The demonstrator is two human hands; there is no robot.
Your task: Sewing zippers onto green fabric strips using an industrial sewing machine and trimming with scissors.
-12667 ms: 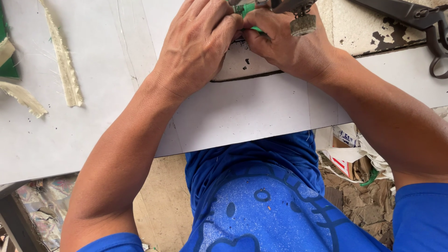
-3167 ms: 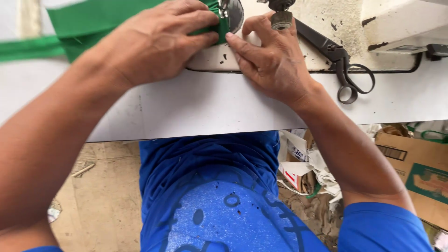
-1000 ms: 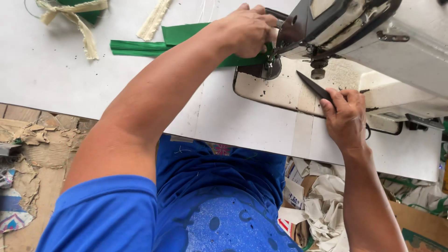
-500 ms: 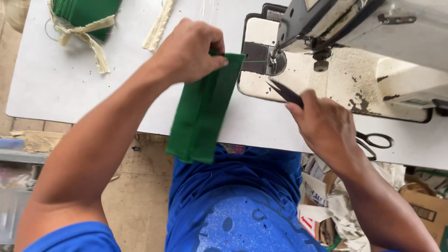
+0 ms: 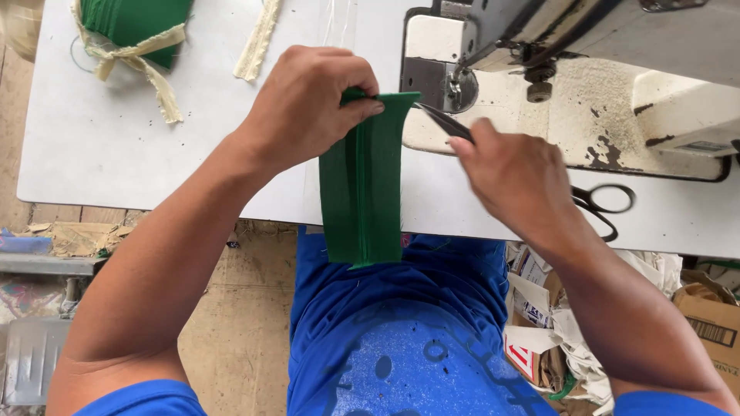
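My left hand [image 5: 308, 104] pinches the top edge of a folded green fabric strip [image 5: 362, 192], which hangs down over the front edge of the white table [image 5: 116, 154] toward my lap. My right hand [image 5: 516, 173] grips dark metal scissors [image 5: 597, 204]; their blades point up-left and reach the strip's top right corner. The handles stick out behind the hand. Both hands sit just in front of the sewing machine [image 5: 570, 69], near its needle and presser foot [image 5: 459, 85].
A stack of green pieces tied with a cream strip [image 5: 135, 27] lies at the table's far left. Another cream strip [image 5: 258, 42] lies beside it. Cardboard boxes and paper scraps [image 5: 555, 323] sit on the floor to the right.
The green strip has come out from under the presser foot and now hangs from my left hand. My right hand took up the scissors and brought the blades to the strip's top corner.
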